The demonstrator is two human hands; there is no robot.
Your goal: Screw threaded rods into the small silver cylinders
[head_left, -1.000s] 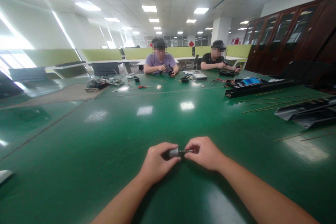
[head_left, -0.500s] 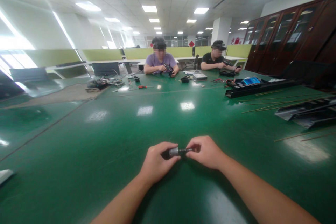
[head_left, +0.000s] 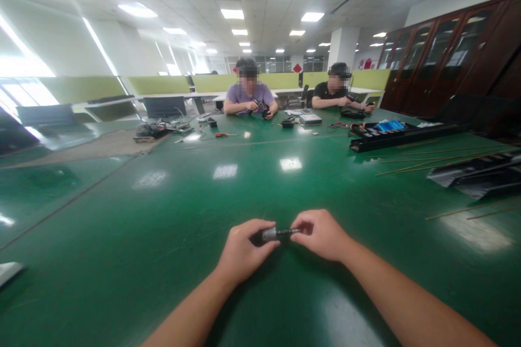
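Low in the middle of the head view, my left hand is closed around a small silver-grey cylinder, thumb and fingers on opposite sides of it. From the cylinder's right end a thin dark rod sticks out. My right hand pinches the far end of this rod between thumb and fingers. The piece lies level just above the green tabletop. My left fingers hide the cylinder's left end, and what kind of part it is I cannot make out.
Across the table sit two people, handling dark objects. A screwdriver, a black box and a pile of parts lie toward the back. Black channels and thin rods lie on the right.
My right hand has shifted very slightly right, and a little more of the dark rod shows between the hands. My left hand stays in place on the cylinder.
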